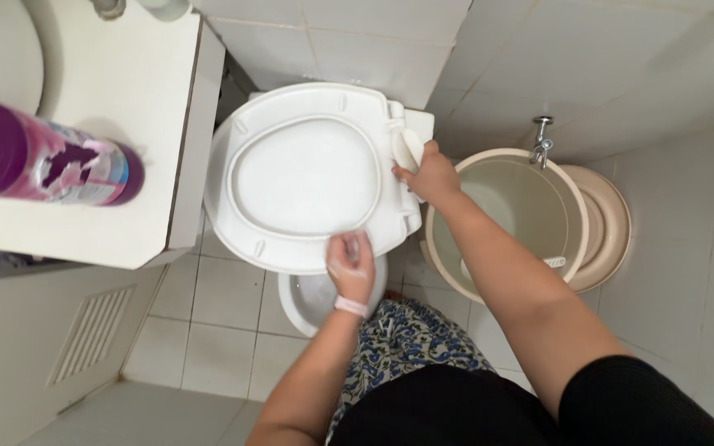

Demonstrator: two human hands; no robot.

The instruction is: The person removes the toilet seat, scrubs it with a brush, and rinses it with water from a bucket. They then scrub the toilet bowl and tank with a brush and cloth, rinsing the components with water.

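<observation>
A white toilet stands below me with its seat (245,177) and lid (303,173) raised upright against the tiled wall. My right hand (428,175) grips the right edge of the raised seat, near the hinge. My left hand (351,264), wet and foamy with a pink band at the wrist, presses with curled fingers on the seat's lower edge, just above the open bowl (311,301). Whether it holds a sponge or cloth I cannot tell.
A white counter (117,91) with a sink is at the left, and a purple and pink spray can (51,161) lies close to the camera. A beige bucket (576,215) stands right of the toilet under a wall tap (543,140), with a beige basin (609,215) behind.
</observation>
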